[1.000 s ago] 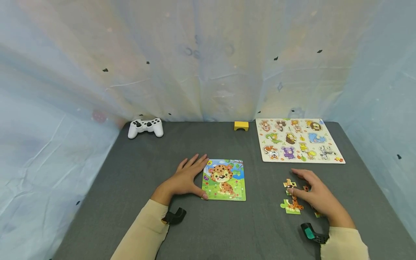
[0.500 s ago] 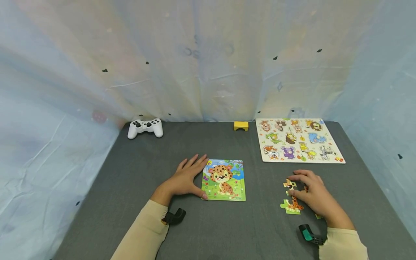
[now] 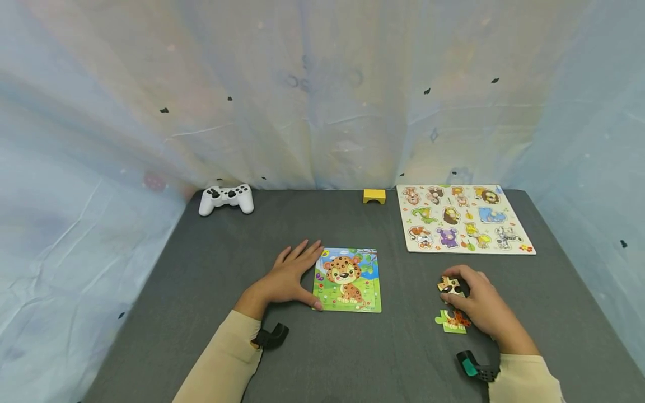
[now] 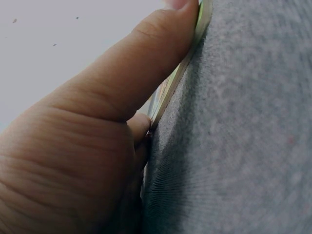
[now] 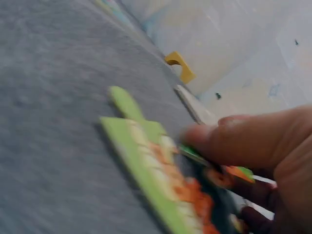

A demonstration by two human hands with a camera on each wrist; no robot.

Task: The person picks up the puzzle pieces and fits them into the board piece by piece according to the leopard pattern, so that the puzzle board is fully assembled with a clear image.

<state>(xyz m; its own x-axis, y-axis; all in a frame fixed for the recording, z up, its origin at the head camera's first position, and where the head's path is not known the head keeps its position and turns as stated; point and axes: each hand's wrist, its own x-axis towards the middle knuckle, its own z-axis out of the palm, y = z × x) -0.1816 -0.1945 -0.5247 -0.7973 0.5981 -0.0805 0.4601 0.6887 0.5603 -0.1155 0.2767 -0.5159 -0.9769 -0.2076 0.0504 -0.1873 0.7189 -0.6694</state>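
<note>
My left hand (image 3: 287, 280) lies with fingers spread along the left side of a square puzzle board (image 3: 370, 285) showing a spotted cub. Its thumb rests at the board's lower left corner; the left wrist view shows the thumb (image 4: 146, 53) over the board's edge. To the right, my right hand (image 3: 484, 305) pinches a jigsaw piece (image 3: 448, 286) with an animal's face between thumb and fingers, tilted. Just below it on the table lies another jigsaw piece (image 3: 453, 323), green with orange and cream, large in the right wrist view. The right hand hides whatever lies under its palm.
A white animal puzzle board (image 3: 466, 218) lies at the back right. Left of it stands a yellow arched block (image 3: 374, 196). A white game controller (image 3: 227, 198) sits at the back left. Patterned curtains hang around the dark grey table (image 3: 312, 358).
The right thumb and fingers have closed on the face piece, which is now tilted and apart from the lower piece. The right hand shifted slightly left. The left hand stayed still.
</note>
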